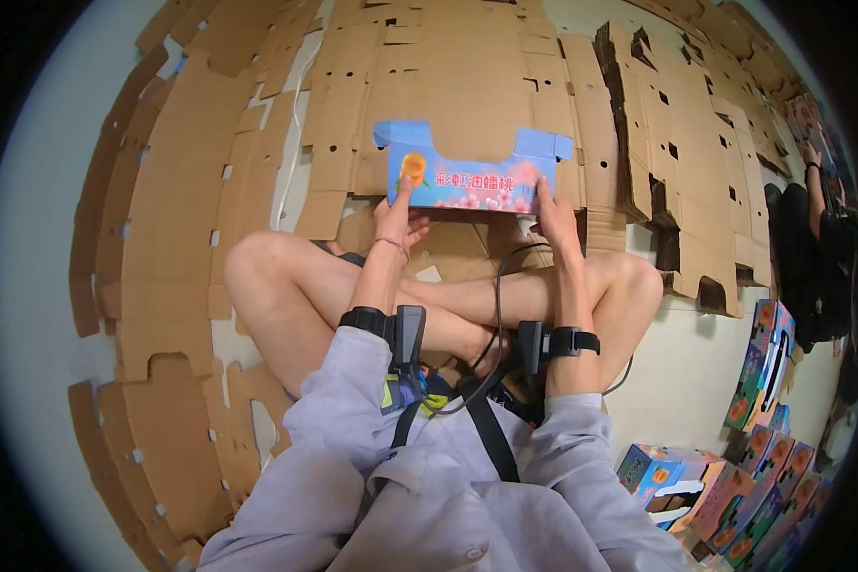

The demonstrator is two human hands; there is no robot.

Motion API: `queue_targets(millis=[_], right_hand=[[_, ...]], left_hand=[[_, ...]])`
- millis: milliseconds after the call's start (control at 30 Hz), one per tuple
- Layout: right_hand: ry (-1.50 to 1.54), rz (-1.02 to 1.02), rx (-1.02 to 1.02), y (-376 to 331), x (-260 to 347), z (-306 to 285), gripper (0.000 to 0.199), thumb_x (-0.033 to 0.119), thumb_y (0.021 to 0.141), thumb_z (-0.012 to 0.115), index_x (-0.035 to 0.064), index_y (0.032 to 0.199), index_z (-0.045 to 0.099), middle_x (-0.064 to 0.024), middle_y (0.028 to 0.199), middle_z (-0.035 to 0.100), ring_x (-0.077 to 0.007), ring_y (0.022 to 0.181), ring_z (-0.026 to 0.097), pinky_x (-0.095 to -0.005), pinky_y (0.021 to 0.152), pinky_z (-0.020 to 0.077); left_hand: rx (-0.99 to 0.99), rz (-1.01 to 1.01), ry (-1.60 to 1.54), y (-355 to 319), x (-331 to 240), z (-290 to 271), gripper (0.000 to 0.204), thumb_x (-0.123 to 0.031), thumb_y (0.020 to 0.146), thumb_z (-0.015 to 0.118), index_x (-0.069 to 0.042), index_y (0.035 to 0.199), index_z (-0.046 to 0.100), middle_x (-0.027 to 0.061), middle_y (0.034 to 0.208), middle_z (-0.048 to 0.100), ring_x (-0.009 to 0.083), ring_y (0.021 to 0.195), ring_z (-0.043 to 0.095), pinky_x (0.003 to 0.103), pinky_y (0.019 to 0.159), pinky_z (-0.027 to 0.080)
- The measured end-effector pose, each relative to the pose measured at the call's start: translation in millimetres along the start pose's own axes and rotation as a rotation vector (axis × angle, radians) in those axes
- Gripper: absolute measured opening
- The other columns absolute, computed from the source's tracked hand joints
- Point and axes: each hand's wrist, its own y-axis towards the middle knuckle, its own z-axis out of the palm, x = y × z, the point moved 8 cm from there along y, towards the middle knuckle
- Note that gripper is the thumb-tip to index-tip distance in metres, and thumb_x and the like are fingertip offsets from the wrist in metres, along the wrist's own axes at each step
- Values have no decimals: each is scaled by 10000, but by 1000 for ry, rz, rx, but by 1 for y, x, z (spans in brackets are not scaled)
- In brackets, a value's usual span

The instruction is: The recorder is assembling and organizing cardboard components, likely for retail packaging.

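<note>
A blue and pink printed cardboard fruit box (pixel 467 191), with a peach picture and blossoms on its front panel, is held up in front of my crossed legs. My left hand (pixel 399 217) grips its lower left corner, thumb on the printed face. At the right end, my right hand (pixel 556 221) holds the panel in the same way, with the thumb on the front. The upper edge dips in a wide cut-out between two blue corner flaps. What lies behind the front panel, and most of my fingertips, is hidden from this view.
Flattened brown cardboard sheets (pixel 467 76) cover much of the floor ahead, with more cardboard (pixel 167 219) at the left. Folded printed boxes (pixel 672 481) stand at the lower right. A black cable (pixel 498 315) runs between my forearms. Another person's arm (pixel 815 195) shows at far right.
</note>
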Motion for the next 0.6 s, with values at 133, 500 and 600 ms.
queue_targets(millis=[133,500,600], right_hand=[[690,77,383,-29,23,21,606,574,843,472,-15,933,580,-124,722,618,-181,651,635,-258,520,512],[762,-268,333,-35,57,10,424,379,895,514,-38,968,550,-96,767,624,-145,549,585,-244,494,506],[732,-257,328,-33,55,12,388,333,896,524,-37,1011,530,-91,791,621,-134,542,574,-245,478,500]], left_hand=[[271,2,-111,-8,-15,15,678,-608,752,587,-62,1134,463,107,874,604,243,675,622,281,538,484],[316,307,-286,-17,-47,23,348,-257,851,611,14,1060,550,111,951,596,189,759,636,286,584,569],[311,298,-353,-14,-46,25,350,-181,841,618,13,1109,503,118,974,584,200,790,633,321,599,583]])
